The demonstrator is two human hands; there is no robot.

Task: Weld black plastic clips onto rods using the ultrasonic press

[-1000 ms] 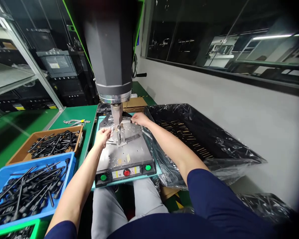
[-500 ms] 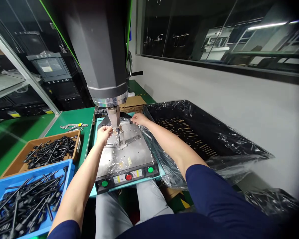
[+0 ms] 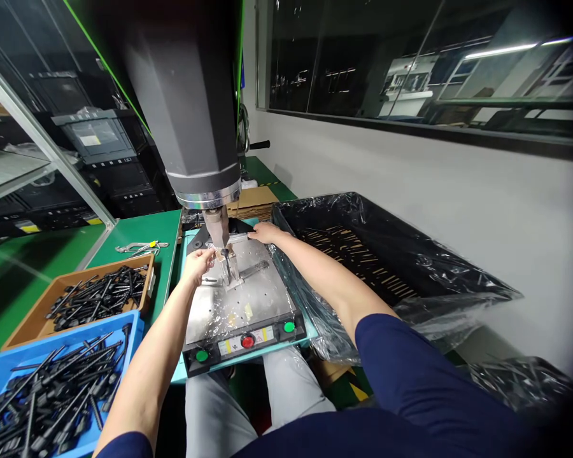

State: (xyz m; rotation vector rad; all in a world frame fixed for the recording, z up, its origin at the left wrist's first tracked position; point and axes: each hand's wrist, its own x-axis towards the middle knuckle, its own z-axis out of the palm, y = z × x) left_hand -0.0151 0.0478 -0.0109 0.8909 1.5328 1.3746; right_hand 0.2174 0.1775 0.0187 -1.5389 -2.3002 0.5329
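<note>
My left hand is pinched just left of a small metal fixture on a machine's plate; what is between the fingertips is too small to make out. In the fixture stands a black rod-like part with a thicker head. Directly above it hangs the metal tip of a large grey machine head. Behind and to the right, my right hand has its fingers closed near the plate's far edge, beside a black piece of the base. Anything it holds is hidden.
On the left stand a blue bin and a brown bin, both with black rod-like parts. Tools lie behind them. A plastic-lined black tray is at right. Green buttons and a red button line the machine's front.
My right hand has shifted slightly down and left, its fingers lower at the plate's far edge. My left hand has dropped slightly beside the fixture. The camera view has shifted a little.
</note>
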